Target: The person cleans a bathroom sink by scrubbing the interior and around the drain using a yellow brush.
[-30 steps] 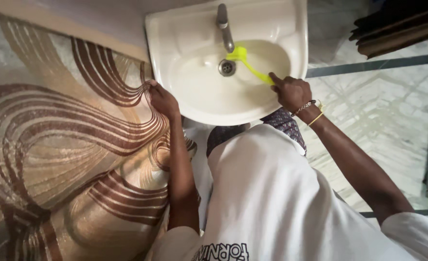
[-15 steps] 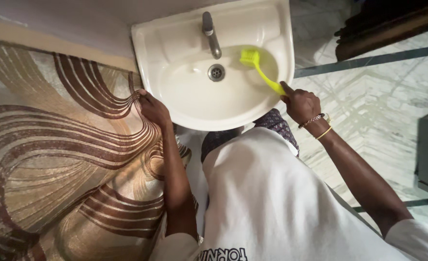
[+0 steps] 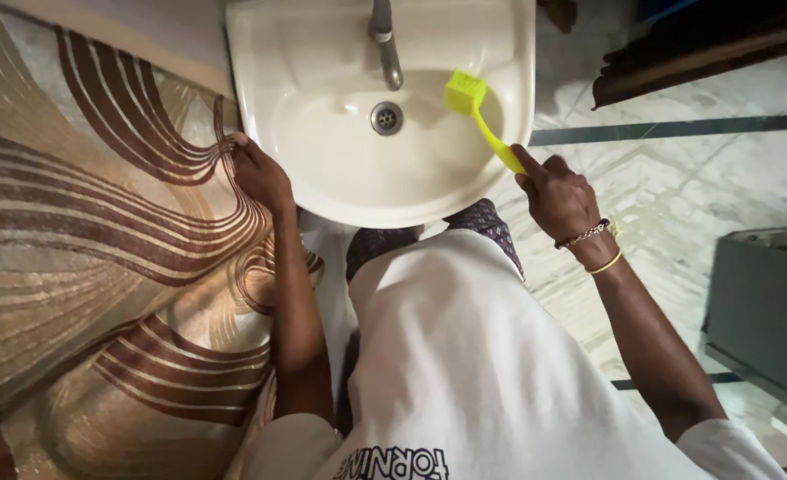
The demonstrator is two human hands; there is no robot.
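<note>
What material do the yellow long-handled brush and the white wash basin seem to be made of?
Yellow long-handled brush: probably plastic, judging by its bright uniform colour and thin moulded handle. White wash basin: likely glazed ceramic, since its smooth surface shows soft glossy reflections.

The yellow-green brush (image 3: 478, 116) has moved across the white washbasin (image 3: 509, 53). A second ago its bristled head lay at the middle of the bowl, just beside the drain (image 3: 386, 117) and under the tap (image 3: 384, 40). Now the head sits well to the right of the drain, up against the bowl's right inner wall. The right hand (image 3: 560, 197) holding the handle has drawn back from over the basin's rim to just outside its front right edge. The left hand (image 3: 260, 173) has slid along the basin's left side, from the front corner towards the middle.
</note>
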